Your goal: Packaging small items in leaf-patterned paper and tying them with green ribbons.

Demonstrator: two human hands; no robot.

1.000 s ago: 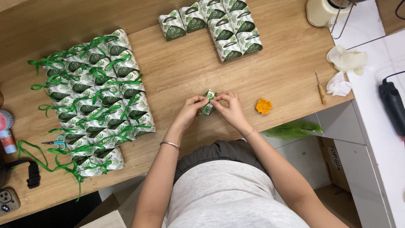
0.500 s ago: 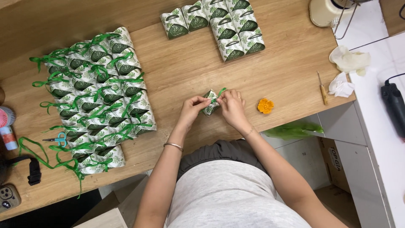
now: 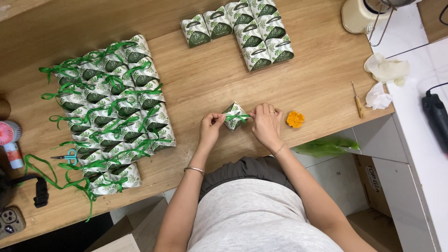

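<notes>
The left hand (image 3: 211, 127) pinches one end of a thin green ribbon (image 3: 237, 117) between thumb and fingertips, its grip closed tight on the strand. The right hand (image 3: 266, 121) pinches the other end the same way, fingers curled shut. The ribbon runs taut between the two hands, across the top of a small folded paper favour box printed with green leaves on white (image 3: 234, 116). The box sits on the light wooden table (image 3: 205, 84) between the hands, near the table's front edge, with its pointed top tilted away from the person.

Just right of the right hand lies a small orange flower-shaped piece (image 3: 294, 119), close to it but not touching. Further right, a thin awl with a wooden handle (image 3: 357, 100) lies on the table, and beyond it some crumpled white tissues (image 3: 383, 77).

Well left of the left hand is a dense block of leaf-print boxes tied with green ribbon bows (image 3: 109, 109), packed side by side in rows. A pair of small teal-handled scissors (image 3: 65, 156) rests at that block's near left edge, with loose lengths of green ribbon (image 3: 42, 170) trailing beside it.

Beyond the hands, at the far side of the table, stands a smaller cluster of the same leaf-print boxes without ribbons (image 3: 242, 32), set touching one another.
</notes>
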